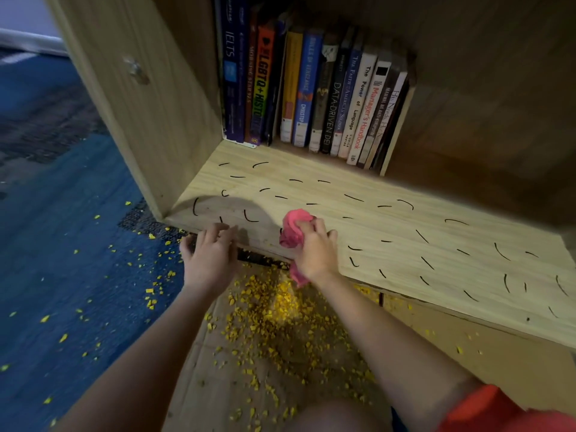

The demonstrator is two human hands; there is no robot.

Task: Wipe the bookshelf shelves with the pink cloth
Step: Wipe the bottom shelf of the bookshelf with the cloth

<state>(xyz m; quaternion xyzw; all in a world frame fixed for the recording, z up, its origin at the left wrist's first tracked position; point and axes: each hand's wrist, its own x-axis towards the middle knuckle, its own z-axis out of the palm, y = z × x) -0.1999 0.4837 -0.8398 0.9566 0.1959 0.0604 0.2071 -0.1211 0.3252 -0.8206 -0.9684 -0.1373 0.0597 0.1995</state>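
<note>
Pink cloth [296, 227] is bunched in my right hand [313, 251], fingers curled round it. It's pressed on the shelf [405, 232] right at the front edge, about 7 o'clock of the board, and a tail of it hangs over the lip. Left hand [212, 254] sits at 9 o'clock of the cloth, near but apart. Its fingers are fairly straight and laid on the front lip, holding nothing; looks like bracing to me.

Step, my call: wiping this shelf, early in it. Black marks [405, 204] are scattered over nearly the whole board, from 10 o'clock round to 4 o'clock of the cloth, so most of the surface reads as not done. Can't tell if they're ink or loose bits.

Next move, as I judge it: press down firmly and rub toward 12 o'clock, then sweep toward 3 o'clock. Keep the cloth flat and stop short of the books. If the marks are drawn on, one pass likely won't lift them.

Containers: this compartment holds a row of books [311, 88] at the back, 12 o'clock of the cloth. They stand spines out, packed between the side panel [140, 104] and a thin divider [397, 132]. The space past the divider, at 2 o'clock, is dark, contents unknown.

At 6 o'clock, below the shelf, yellow crumbs [280, 322] are heaped on a brown board [436, 344]. Some are strewn onto the blue carpet [62, 244] at 8 o'clock.
</note>
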